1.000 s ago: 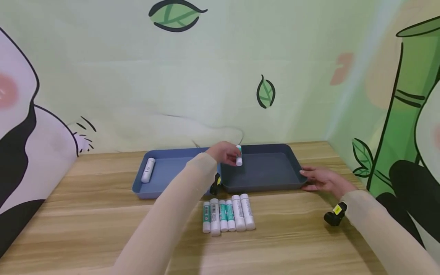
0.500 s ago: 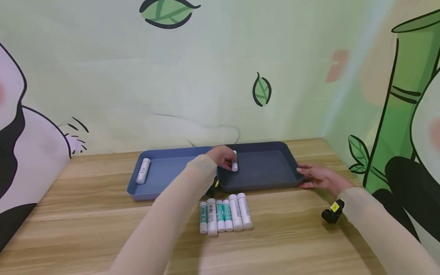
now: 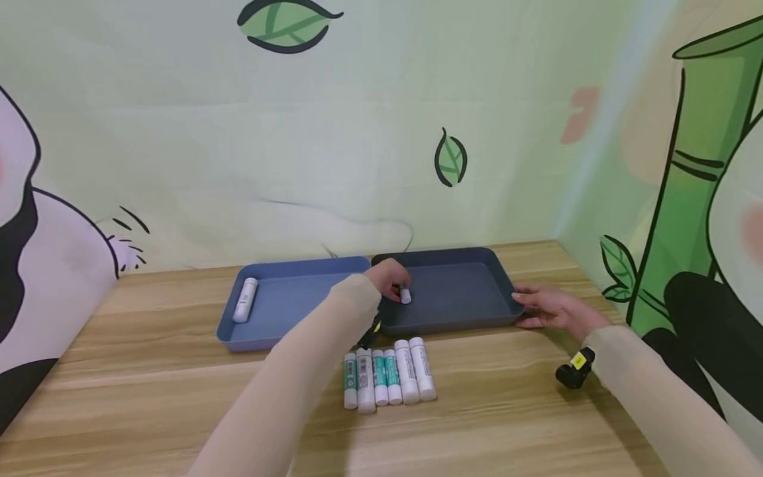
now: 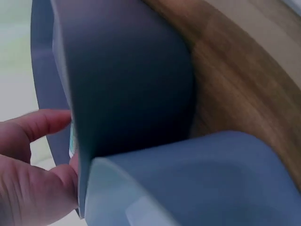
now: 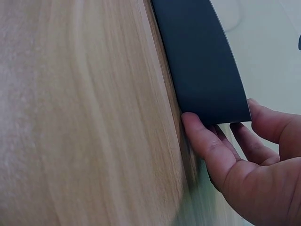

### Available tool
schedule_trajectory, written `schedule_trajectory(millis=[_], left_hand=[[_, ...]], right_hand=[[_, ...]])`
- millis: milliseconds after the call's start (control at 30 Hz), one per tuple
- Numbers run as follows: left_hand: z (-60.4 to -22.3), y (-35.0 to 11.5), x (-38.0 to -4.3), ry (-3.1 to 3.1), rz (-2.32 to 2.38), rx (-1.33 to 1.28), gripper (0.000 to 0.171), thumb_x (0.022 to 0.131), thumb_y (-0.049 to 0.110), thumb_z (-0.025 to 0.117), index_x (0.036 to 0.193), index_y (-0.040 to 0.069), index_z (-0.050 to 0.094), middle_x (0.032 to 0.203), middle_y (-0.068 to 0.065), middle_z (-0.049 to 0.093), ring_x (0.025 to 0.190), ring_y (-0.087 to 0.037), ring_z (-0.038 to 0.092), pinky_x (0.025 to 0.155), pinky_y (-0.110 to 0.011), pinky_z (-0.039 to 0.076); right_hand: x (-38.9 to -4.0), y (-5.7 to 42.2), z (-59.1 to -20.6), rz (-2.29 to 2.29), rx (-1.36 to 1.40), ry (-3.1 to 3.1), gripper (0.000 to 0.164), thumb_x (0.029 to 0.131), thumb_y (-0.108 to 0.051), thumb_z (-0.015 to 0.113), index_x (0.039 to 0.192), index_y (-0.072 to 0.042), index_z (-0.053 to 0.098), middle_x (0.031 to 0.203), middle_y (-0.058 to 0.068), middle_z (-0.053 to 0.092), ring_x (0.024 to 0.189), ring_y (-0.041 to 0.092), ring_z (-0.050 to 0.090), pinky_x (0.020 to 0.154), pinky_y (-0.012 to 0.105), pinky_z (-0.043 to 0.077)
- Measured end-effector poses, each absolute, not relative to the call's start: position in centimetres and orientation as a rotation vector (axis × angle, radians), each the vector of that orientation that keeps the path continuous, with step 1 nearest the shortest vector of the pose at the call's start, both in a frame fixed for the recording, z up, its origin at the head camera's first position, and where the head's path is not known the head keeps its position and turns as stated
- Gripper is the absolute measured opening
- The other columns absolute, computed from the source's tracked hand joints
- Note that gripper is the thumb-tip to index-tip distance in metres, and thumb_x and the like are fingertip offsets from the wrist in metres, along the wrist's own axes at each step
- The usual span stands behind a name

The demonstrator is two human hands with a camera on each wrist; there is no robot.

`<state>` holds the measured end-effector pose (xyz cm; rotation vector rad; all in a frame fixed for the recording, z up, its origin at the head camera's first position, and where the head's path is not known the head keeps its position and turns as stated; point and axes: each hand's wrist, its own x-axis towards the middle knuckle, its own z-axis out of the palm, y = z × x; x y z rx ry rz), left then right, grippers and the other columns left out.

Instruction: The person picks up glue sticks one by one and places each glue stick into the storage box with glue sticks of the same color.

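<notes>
My left hand [image 3: 389,277] reaches over the left end of the dark grey tray [image 3: 456,291]. It pinches a small glue stick [image 3: 405,295], whose white end shows low inside that tray. From the left wrist, the tray's wall hides most of the stick, with only a sliver of its green label visible. At the tray's right end, my right hand [image 3: 551,308] grips the edge, thumb at the rim and fingers against the outer side. A row of several glue sticks [image 3: 380,377], some white and some green-labelled, lies on the table before the trays.
A blue tray [image 3: 298,266] stands left of the dark one, their ends meeting. One large white glue stick [image 3: 245,300] lies at its left side. Behind the wooden table [image 3: 149,371] rises a wall [image 3: 334,132] with printed leaves and bamboo.
My left hand has lowered the glue stick into the left end of the dark tray. The right hand keeps its grip on the tray's edge. The head view has shifted slightly.
</notes>
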<state>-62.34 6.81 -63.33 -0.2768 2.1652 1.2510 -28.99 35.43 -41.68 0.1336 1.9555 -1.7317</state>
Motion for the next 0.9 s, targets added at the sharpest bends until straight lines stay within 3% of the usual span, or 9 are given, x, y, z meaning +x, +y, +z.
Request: schedule_trajectory(millis=[200,467,500,567,700,767,900], left_hand=[[-58.0,6.2,-57.2,2.29,1.143,-0.248,0.028,0.087,0.002,0.067,0.114,-0.002,0.066,0.105,-0.02,0.065,0.087,-0.034,0.068,0.063,-0.047,0.063],[-45.7,3.5,-48.6,2.235,1.174,-0.07,0.037,0.097,0.017,0.058,0.131,0.001,0.059,0.132,-0.02,0.058,0.093,-0.031,0.069,0.074,-0.039,0.064],[-43.8,2.9,-47.2,2.203,1.202,-0.036,0.039,0.098,0.017,0.057,0.132,0.001,0.059,0.133,-0.021,0.058,0.095,-0.031,0.069,0.076,-0.039,0.063],[-39.4,1.7,-43.6,2.128,1.251,0.022,0.046,0.1,0.018,0.052,0.143,0.001,0.052,0.142,-0.022,0.055,0.112,-0.034,0.067,0.093,-0.044,0.06],[-32.4,-0.1,-37.4,2.064,1.309,0.18,0.05,0.109,0.019,0.039,0.157,0.004,0.036,0.157,-0.021,0.045,0.145,-0.036,0.048,0.12,-0.052,0.042],[-30.8,-0.8,-36.1,2.051,1.359,0.252,0.05,0.111,0.02,0.036,0.158,0.005,0.033,0.159,-0.021,0.043,0.148,-0.037,0.043,0.122,-0.053,0.039],[-29.0,-2.0,-34.7,2.052,1.453,0.307,0.047,0.111,0.02,0.04,0.156,0.008,0.038,0.155,-0.02,0.048,0.142,-0.036,0.049,0.119,-0.05,0.043]], right_hand=[[-29.1,35.4,-41.9,-1.733,0.134,1.948,0.071,0.11,-0.018,0.041,0.16,0.006,-0.004,0.105,-0.008,0.061,0.093,0.0,0.063,0.083,0.029,0.061],[-29.0,35.5,-41.8,-1.724,0.134,1.965,0.071,0.11,-0.019,0.04,0.16,0.006,-0.004,0.106,-0.007,0.061,0.092,-0.001,0.063,0.084,0.03,0.061],[-29.0,35.5,-41.8,-1.716,0.128,1.972,0.071,0.11,-0.019,0.04,0.16,0.006,-0.005,0.108,-0.007,0.06,0.092,-0.001,0.063,0.085,0.03,0.061],[-28.9,35.5,-41.7,-1.71,0.128,1.976,0.072,0.11,-0.02,0.04,0.16,0.006,-0.005,0.112,-0.005,0.059,0.093,-0.002,0.062,0.086,0.03,0.061],[-28.8,35.4,-41.7,-1.702,0.12,1.976,0.072,0.11,-0.02,0.039,0.16,0.007,-0.006,0.114,-0.003,0.058,0.093,-0.002,0.062,0.086,0.029,0.061],[-28.8,35.4,-41.6,-1.703,0.115,1.975,0.072,0.11,-0.02,0.04,0.16,0.006,-0.006,0.111,-0.005,0.059,0.093,-0.002,0.062,0.085,0.029,0.061],[-28.9,35.4,-41.7,-1.709,0.107,1.972,0.072,0.11,-0.02,0.04,0.16,0.006,-0.005,0.107,-0.008,0.059,0.092,-0.002,0.063,0.084,0.029,0.061]])
